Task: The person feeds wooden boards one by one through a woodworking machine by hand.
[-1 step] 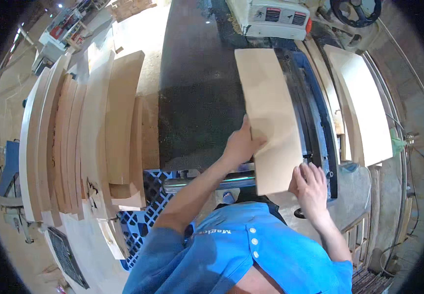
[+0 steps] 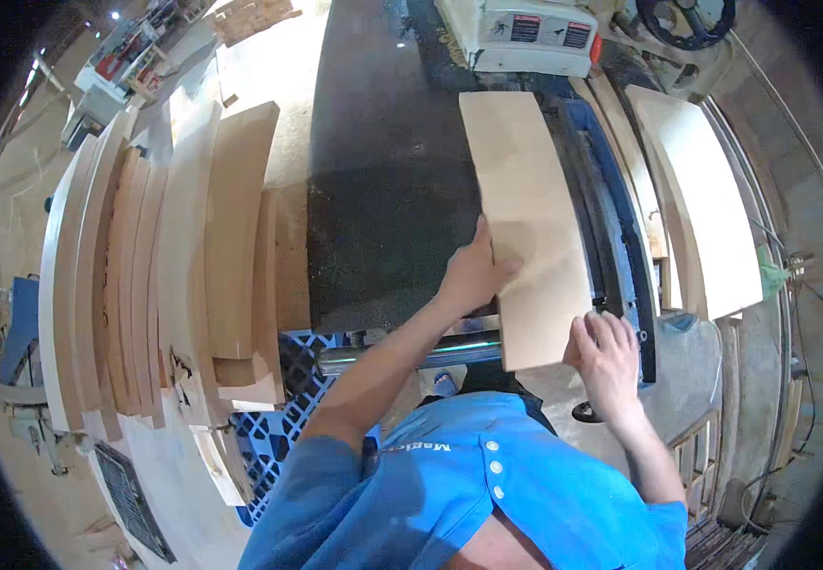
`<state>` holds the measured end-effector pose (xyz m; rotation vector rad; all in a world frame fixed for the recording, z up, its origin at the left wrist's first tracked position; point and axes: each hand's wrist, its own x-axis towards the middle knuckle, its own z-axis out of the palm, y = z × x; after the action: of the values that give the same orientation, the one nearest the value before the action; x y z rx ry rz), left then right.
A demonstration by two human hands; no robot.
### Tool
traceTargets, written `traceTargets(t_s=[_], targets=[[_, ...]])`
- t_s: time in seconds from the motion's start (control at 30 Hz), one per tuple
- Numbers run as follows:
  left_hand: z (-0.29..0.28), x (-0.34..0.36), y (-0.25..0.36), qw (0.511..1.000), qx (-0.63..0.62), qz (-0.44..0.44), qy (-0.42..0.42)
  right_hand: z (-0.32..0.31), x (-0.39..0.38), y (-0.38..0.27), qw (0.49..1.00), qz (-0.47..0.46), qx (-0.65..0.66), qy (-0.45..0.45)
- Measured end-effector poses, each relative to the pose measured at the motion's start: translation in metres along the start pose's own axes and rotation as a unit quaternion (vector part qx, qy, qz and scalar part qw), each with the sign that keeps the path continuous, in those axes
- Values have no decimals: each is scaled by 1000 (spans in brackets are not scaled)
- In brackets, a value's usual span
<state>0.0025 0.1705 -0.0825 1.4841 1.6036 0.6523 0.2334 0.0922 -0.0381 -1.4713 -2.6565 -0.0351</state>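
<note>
Board of pale, smooth wood lies along the right side of a dark machine bed, its near end beside the right hand. Those fingers are bent and bunched at the near right corner; whether they grip or merely touch, I cannot tell. A chrome bar runs below the left fingers. Farther up the opposite long edge, the left hand is partly spread, index finger laid along that edge and thumb over the top face; its other fingertips are hidden, so a firm hold cannot be confirmed.

The plank looks stiff and moderately heavy, hardly fragile, though its sleek face may slide under a flat palm. Both long edges offer the surest purchase, with the near corners for steering.

Well left of the fingers stand thick timber blanks; to their right, another broad plank. Beyond the fingertips sits a white housing.
</note>
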Motion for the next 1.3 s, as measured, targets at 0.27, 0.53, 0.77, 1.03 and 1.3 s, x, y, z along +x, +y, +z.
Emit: traceTargets(t_s=[0.27,0.53,0.77,1.03,1.3], targets=[[15,72,14,992,80,93,4,2,37,35,998,2,-56,-29],[-18,151,4,991,82,81,71,15,119,59,994,-56,-91,8],[-47,208,16,991,69,-4,113,23,193,78,996,-40,-83,-19],[-129,88,-3,893,213,36,396,10,288,34,974,-159,144,-69],[-99,18,-74,906,49,-38,419,72,298,-89,947,-79,306,-49]])
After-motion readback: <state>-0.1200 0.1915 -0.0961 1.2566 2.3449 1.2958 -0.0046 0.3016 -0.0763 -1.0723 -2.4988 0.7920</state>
